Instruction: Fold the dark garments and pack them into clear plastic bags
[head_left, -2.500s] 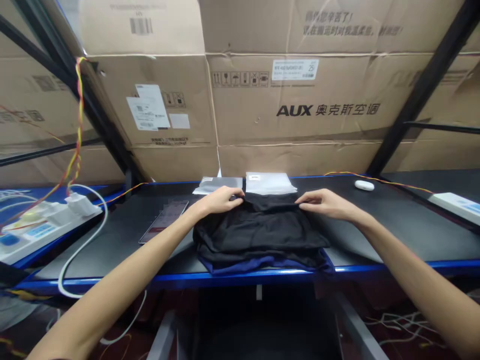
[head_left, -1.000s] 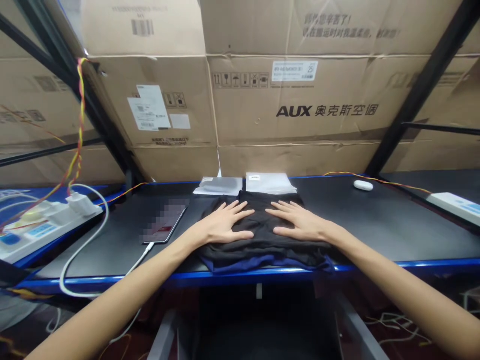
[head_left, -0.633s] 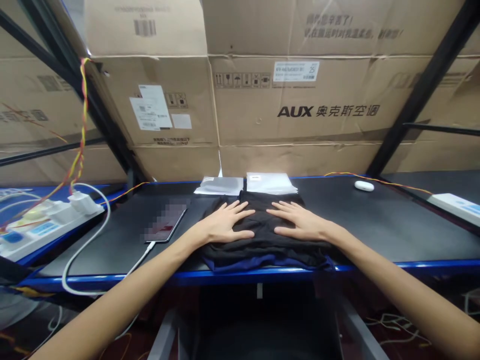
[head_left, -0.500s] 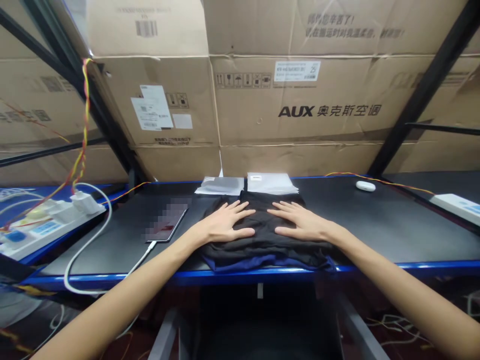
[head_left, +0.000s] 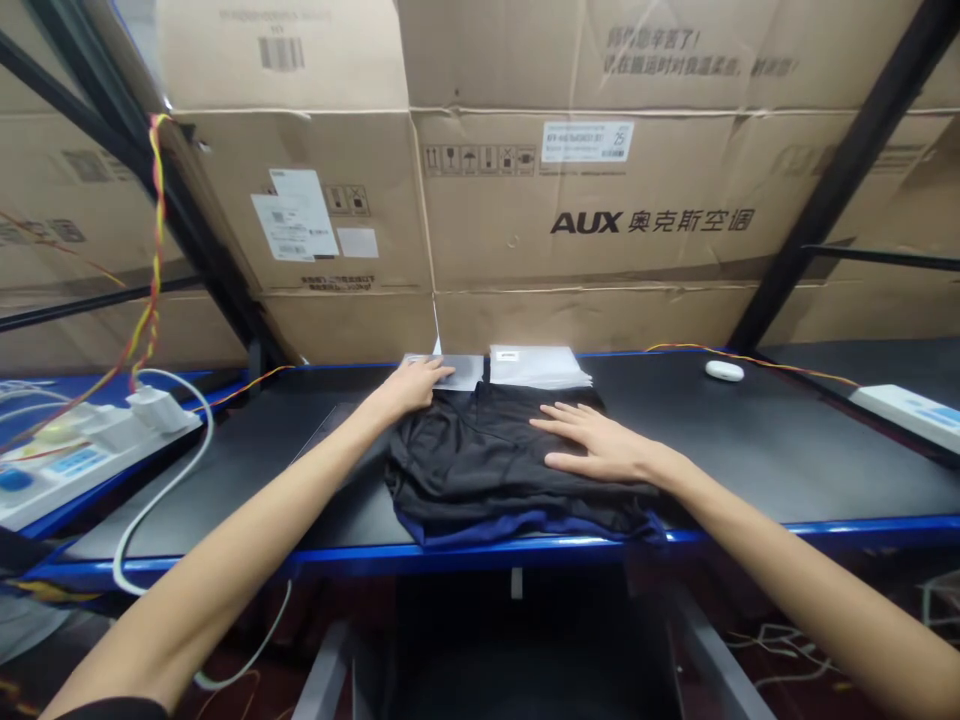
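Note:
A folded black garment (head_left: 487,450) lies near the table's front edge, with dark blue cloth (head_left: 517,525) showing beneath it. My right hand (head_left: 600,440) rests flat on its right side, fingers spread. Beyond the garment's far left corner, my left hand (head_left: 416,385) reaches onto a clear plastic bag stack (head_left: 469,372), its fingertips on the top and fingers loosely stretched. A second stack of plastic bags (head_left: 540,366) with a small white label sits just to the right. My left forearm mostly covers a phone (head_left: 324,432).
On the black tabletop (head_left: 750,460), a white earbud case (head_left: 724,371) lies at the back right. White power strips (head_left: 911,412) stand at both sides, with a white cable (head_left: 196,462) on the left. Cardboard (head_left: 495,250) backs the table between black metal posts (head_left: 825,190).
My left hand has left the garment and moved forward and left onto the left bag stack. My right hand stays on the garment. The view has shifted slightly.

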